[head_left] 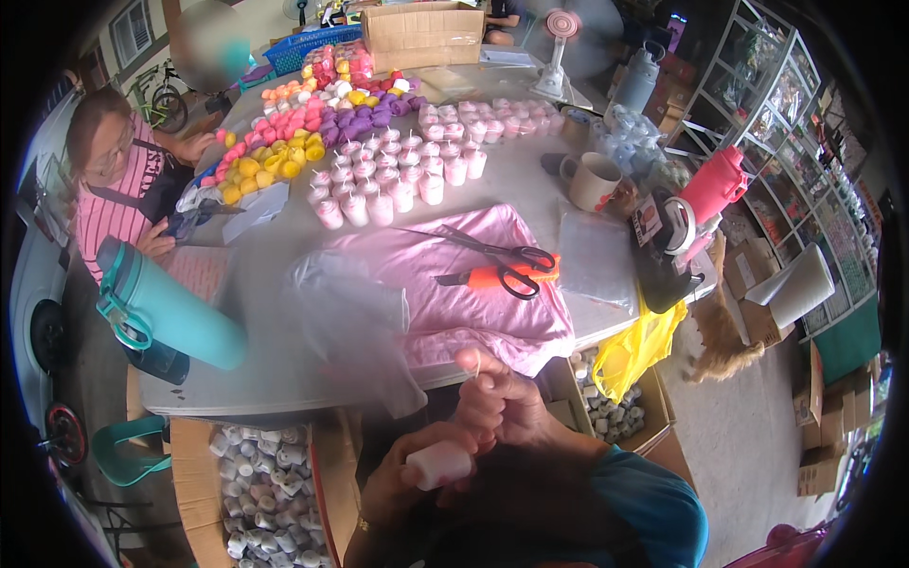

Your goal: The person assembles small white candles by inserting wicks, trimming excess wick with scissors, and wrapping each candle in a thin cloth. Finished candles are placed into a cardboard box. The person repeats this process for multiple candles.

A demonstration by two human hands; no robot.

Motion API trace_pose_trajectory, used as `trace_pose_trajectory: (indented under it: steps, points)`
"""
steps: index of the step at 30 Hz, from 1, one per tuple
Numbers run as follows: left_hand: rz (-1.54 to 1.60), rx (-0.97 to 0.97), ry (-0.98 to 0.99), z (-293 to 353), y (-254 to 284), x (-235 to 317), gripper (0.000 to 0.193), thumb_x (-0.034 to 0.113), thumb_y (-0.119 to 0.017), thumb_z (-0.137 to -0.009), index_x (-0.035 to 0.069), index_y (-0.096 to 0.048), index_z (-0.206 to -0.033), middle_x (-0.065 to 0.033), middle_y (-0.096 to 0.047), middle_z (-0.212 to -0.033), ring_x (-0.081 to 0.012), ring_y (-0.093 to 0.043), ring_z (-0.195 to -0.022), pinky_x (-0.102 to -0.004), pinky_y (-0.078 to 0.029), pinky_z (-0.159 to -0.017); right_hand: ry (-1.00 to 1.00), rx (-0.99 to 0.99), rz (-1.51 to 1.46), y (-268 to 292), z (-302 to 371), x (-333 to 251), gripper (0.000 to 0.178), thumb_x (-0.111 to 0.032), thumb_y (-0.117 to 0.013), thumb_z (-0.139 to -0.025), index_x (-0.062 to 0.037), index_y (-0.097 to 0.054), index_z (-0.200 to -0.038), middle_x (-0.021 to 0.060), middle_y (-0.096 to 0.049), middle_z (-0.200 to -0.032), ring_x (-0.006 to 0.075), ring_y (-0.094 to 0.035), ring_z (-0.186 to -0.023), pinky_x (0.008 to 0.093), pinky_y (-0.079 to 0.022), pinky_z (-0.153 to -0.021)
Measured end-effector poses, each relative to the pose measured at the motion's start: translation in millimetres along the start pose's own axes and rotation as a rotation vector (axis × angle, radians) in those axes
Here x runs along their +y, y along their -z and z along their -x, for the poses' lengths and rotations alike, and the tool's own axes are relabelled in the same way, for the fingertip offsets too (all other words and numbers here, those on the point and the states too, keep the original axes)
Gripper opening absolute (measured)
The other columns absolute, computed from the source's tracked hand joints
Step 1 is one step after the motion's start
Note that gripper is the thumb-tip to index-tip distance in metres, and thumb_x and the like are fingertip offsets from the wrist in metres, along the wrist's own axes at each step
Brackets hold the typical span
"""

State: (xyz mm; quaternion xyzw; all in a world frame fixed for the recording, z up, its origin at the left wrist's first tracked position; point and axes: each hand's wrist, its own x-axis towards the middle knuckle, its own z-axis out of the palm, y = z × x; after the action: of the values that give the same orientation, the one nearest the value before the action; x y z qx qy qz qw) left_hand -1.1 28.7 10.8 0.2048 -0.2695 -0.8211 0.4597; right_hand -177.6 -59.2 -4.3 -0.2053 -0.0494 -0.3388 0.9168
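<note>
Low in front of me, my left hand [402, 454] is closed around a small white-and-pink candle [441, 465], tilted on its side. My right hand [516, 407] is closed beside it, fingers pinched near a thin pale strand like a wick [477, 364]. Past my hands a pink cloth [445, 317] lies on the table. On it rest black-handled scissors [511, 260] and an orange-handled cutter [516, 275]. Farther back stand several rows of similar pink-and-white candles [402, 185] with wicks.
A turquoise bottle [175, 303] and clear plastic [350, 312] are at left; a mug [592, 180] and yellow bag [639, 355] at right. Boxes of small pale pieces [265, 492] sit below the table edge. A person [123, 180] works at left beside yellow and purple pieces [275, 161].
</note>
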Motion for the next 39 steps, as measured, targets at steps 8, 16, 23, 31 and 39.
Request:
trace_pose_trajectory:
  steps: [8, 16, 23, 31, 39]
  points:
    - [-0.108, 0.239, 0.04, 18.9, 19.2, -27.7, 0.078, 0.07, -0.067, -0.057, 0.0, -0.056, -0.088, -0.0048, -0.057, -0.078, -0.0091, -0.051, -0.06, -0.0188, -0.035, -0.053, -0.047, 0.047, 0.231, -4.2, 11.5, 11.6, 0.02, -0.008, -0.049, -0.095, 0.0008, -0.064, -0.103, 0.002, -0.04, -0.061, 0.0143, -0.04, -0.057, 0.0316, -0.038, -0.057]
    - [-0.147, 0.112, 0.075, 35.9, 23.4, -31.0, 0.084, 0.075, -0.06, -0.062, -0.001, -0.057, -0.099, -0.0042, -0.055, -0.087, -0.0115, -0.055, -0.078, -0.0225, -0.042, -0.072, -0.059, 0.136, 0.364, -28.9, 31.4, 18.5, 0.016, -0.002, -0.049, -0.095, -0.0008, -0.055, -0.081, 0.0056, -0.048, -0.069, 0.017, -0.046, -0.067, 0.0344, -0.039, -0.065]
    - [-0.119, 0.137, 0.036, 34.3, 17.3, -28.8, 0.088, 0.076, -0.065, -0.06, -0.004, -0.059, -0.096, -0.0068, -0.056, -0.085, -0.0138, -0.055, -0.077, -0.025, -0.043, -0.075, -0.013, 0.159, 0.26, -29.4, 32.1, 23.7, 0.015, -0.003, -0.05, -0.094, 0.0007, -0.056, -0.081, 0.0061, -0.049, -0.067, 0.0169, -0.046, -0.064, 0.0328, -0.037, -0.062]
    - [0.044, -0.015, -0.056, 22.5, 24.7, -29.4, 0.061, 0.044, -0.084, -0.063, 0.0, -0.055, -0.094, -0.0036, -0.055, -0.086, -0.0113, -0.055, -0.084, -0.0251, -0.042, -0.076, -0.078, 0.176, 0.573, -21.5, 29.5, 9.7, 0.017, -0.005, -0.049, -0.096, -0.0003, -0.061, -0.083, 0.0091, -0.06, -0.073, 0.0177, -0.057, -0.069, 0.0321, -0.049, -0.073]
    - [-0.136, 0.234, -0.097, 27.4, 9.6, -30.9, 0.03, 0.021, -0.074, -0.068, 0.001, -0.06, -0.085, -0.0028, -0.057, -0.077, -0.0119, -0.058, -0.077, -0.0464, -0.026, -0.116, 0.129, -0.126, 0.615, -12.8, 33.3, 24.5, 0.024, -0.016, -0.051, -0.098, 0.0031, -0.057, -0.085, 0.0112, -0.051, -0.06, 0.02, -0.044, -0.047, 0.0365, -0.037, -0.048]
